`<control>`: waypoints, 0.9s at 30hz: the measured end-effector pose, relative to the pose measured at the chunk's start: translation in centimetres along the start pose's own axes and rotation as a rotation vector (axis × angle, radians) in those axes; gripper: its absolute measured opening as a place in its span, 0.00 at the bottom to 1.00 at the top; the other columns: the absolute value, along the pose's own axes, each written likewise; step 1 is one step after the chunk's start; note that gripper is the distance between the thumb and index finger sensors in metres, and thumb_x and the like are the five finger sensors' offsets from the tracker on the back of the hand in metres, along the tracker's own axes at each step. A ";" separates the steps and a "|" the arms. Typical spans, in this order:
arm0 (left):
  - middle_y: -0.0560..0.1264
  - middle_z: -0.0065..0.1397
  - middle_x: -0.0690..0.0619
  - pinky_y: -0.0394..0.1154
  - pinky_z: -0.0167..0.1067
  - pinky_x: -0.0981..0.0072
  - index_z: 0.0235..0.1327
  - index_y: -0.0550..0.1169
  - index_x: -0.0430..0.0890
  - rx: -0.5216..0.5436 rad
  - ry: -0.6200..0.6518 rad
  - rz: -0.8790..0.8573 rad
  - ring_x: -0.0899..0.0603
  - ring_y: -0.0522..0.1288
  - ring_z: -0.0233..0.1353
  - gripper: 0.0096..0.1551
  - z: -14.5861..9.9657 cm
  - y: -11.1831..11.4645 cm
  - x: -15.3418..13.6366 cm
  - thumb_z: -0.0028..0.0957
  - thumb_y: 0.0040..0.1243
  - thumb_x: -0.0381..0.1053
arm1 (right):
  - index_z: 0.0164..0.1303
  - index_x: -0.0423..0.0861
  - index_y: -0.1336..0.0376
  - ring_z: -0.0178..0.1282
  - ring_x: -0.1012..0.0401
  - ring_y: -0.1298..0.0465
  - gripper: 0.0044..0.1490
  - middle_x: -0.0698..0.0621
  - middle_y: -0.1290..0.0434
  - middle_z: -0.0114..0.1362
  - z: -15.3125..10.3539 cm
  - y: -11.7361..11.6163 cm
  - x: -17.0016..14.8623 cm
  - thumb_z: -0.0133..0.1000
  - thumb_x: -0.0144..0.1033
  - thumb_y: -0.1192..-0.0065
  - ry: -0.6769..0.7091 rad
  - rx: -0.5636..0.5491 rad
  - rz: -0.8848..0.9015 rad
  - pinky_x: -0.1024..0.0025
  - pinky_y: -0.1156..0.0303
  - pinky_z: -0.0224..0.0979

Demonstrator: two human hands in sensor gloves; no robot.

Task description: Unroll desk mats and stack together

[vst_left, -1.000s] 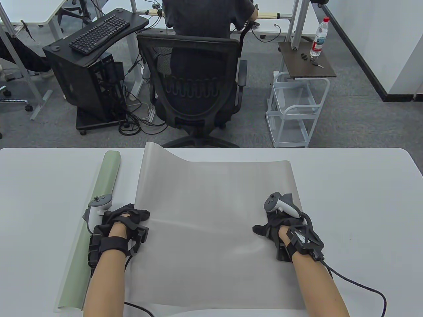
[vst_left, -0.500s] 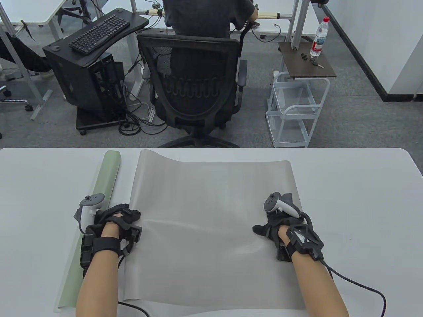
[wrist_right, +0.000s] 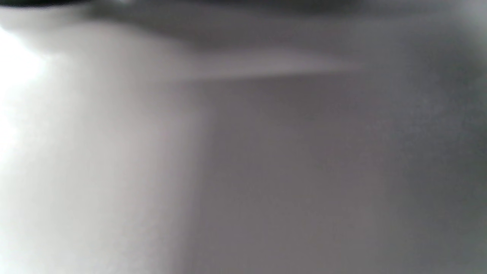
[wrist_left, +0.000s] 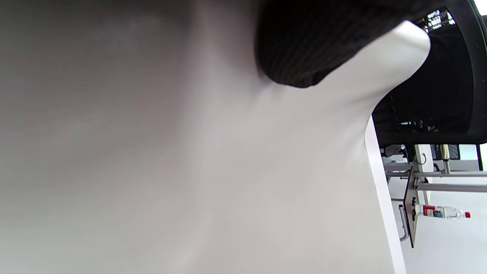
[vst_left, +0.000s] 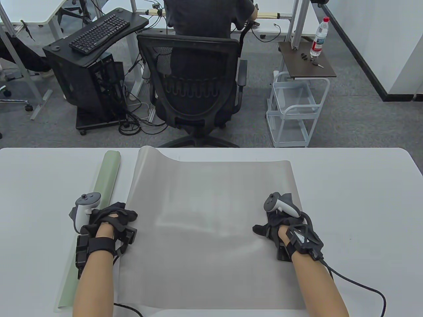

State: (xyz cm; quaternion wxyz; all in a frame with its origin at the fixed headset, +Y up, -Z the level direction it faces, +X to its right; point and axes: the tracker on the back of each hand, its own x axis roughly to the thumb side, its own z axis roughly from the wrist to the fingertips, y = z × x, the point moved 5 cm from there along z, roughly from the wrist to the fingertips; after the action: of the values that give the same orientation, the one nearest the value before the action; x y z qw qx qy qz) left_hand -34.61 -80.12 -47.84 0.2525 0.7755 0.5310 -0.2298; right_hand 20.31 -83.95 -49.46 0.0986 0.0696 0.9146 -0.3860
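Note:
A grey desk mat (vst_left: 211,231) lies unrolled across the middle of the white table (vst_left: 357,204); its far left corner still curls up. A rolled green mat (vst_left: 102,185) lies just left of it, running front to back. My left hand (vst_left: 122,214) rests palm down across the grey mat's left edge, beside the green roll. My right hand (vst_left: 274,218) lies flat on the mat's right part, thumb spread inward. In the left wrist view a gloved finger (wrist_left: 304,45) presses on the grey mat (wrist_left: 190,152). The right wrist view shows only the blurred mat surface (wrist_right: 266,171).
Beyond the table's far edge a person sits in a black office chair (vst_left: 191,82). A white wire cart (vst_left: 294,109) stands to its right. The right glove's cable (vst_left: 363,290) trails over the table at the front right.
My left hand has slid left and the grey mat's left edge went with it, closer to the green roll. The right hand has stayed in place.

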 end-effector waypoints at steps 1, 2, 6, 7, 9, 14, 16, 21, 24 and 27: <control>0.72 0.63 0.55 0.84 0.49 0.55 0.57 0.65 0.53 0.007 0.016 0.011 0.45 0.85 0.52 0.31 0.0 0.3 0.3 0.45 0.71 0.46 | 0.61 0.60 0.87 0.71 0.45 0.87 0.63 0.51 0.93 0.70 0.0 0.0 0.0 0.40 0.72 0.57 -0.001 0.001 0.000 0.35 0.76 0.71; 0.71 0.65 0.54 0.84 0.49 0.55 0.57 0.65 0.53 0.003 0.019 0.023 0.43 0.85 0.55 0.30 0.0 0.6 0.6 0.46 0.70 0.45 | 0.61 0.60 0.87 0.71 0.45 0.87 0.63 0.51 0.93 0.70 0.0 0.0 0.0 0.40 0.72 0.57 -0.003 0.002 -0.002 0.35 0.76 0.71; 0.66 0.73 0.51 0.84 0.53 0.54 0.61 0.56 0.50 0.052 0.045 0.157 0.42 0.84 0.61 0.37 -0.1 1.6 1.9 0.48 0.66 0.41 | 0.61 0.60 0.87 0.71 0.45 0.87 0.63 0.51 0.93 0.70 0.0 0.0 0.0 0.40 0.72 0.57 -0.003 0.002 -0.003 0.35 0.76 0.71; 0.65 0.75 0.52 0.83 0.55 0.53 0.65 0.52 0.50 0.075 0.040 0.205 0.42 0.84 0.62 0.41 -0.2 1.7 2.2 0.48 0.65 0.40 | 0.61 0.60 0.87 0.71 0.45 0.87 0.63 0.51 0.93 0.70 0.0 0.0 0.0 0.40 0.72 0.57 -0.003 0.001 -0.004 0.35 0.76 0.71; 0.66 0.75 0.56 0.81 0.57 0.53 0.69 0.45 0.51 0.134 0.042 0.273 0.43 0.83 0.63 0.49 -0.4 1.8 2.7 0.48 0.65 0.39 | 0.61 0.60 0.87 0.71 0.45 0.87 0.63 0.51 0.93 0.70 0.0 0.0 0.0 0.40 0.72 0.57 -0.003 -0.001 -0.004 0.35 0.76 0.71; 0.63 0.77 0.53 0.77 0.59 0.52 0.66 0.39 0.64 0.208 0.024 0.407 0.42 0.79 0.64 0.56 -0.9 2.4 3.7 0.48 0.65 0.37 | 0.61 0.60 0.87 0.71 0.45 0.87 0.63 0.50 0.93 0.70 0.0 0.0 0.0 0.40 0.72 0.57 -0.002 0.000 -0.005 0.34 0.76 0.71; 0.61 0.77 0.49 0.76 0.59 0.51 0.65 0.39 0.67 0.241 -0.006 0.469 0.42 0.77 0.64 0.56 -0.9 2.6 3.9 0.48 0.64 0.37 | 0.61 0.60 0.87 0.71 0.45 0.87 0.63 0.50 0.93 0.70 0.0 0.0 0.0 0.40 0.73 0.57 -0.001 -0.001 -0.005 0.34 0.76 0.71; 0.57 0.77 0.44 0.76 0.58 0.52 0.65 0.40 0.67 0.299 -0.084 0.673 0.41 0.76 0.64 0.55 -0.5 3.0 4.2 0.46 0.65 0.40 | 0.61 0.60 0.87 0.71 0.44 0.87 0.63 0.50 0.93 0.70 0.0 -0.1 0.1 0.40 0.73 0.57 0.001 -0.002 -0.004 0.34 0.76 0.71; 0.57 0.77 0.44 0.77 0.57 0.52 0.65 0.41 0.67 0.311 -0.150 0.752 0.40 0.77 0.64 0.55 -0.1 3.1 4.2 0.45 0.66 0.42 | 0.61 0.60 0.87 0.71 0.44 0.87 0.63 0.50 0.93 0.70 0.0 -0.1 0.1 0.40 0.72 0.57 0.000 -0.002 -0.006 0.34 0.76 0.71; 0.56 0.78 0.42 0.76 0.56 0.51 0.66 0.40 0.66 0.297 -0.222 0.783 0.38 0.77 0.64 0.55 0.5 3.0 3.8 0.44 0.66 0.44 | 0.61 0.60 0.87 0.71 0.44 0.87 0.63 0.50 0.93 0.70 0.1 -0.1 0.1 0.40 0.73 0.57 0.003 -0.003 -0.003 0.34 0.77 0.71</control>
State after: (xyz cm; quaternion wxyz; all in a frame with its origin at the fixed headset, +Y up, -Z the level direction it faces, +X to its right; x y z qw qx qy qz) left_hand -30.63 -78.67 -50.13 0.2619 0.9169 0.1275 -0.2728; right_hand 20.25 -84.06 -49.46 0.0965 0.0686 0.9155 -0.3845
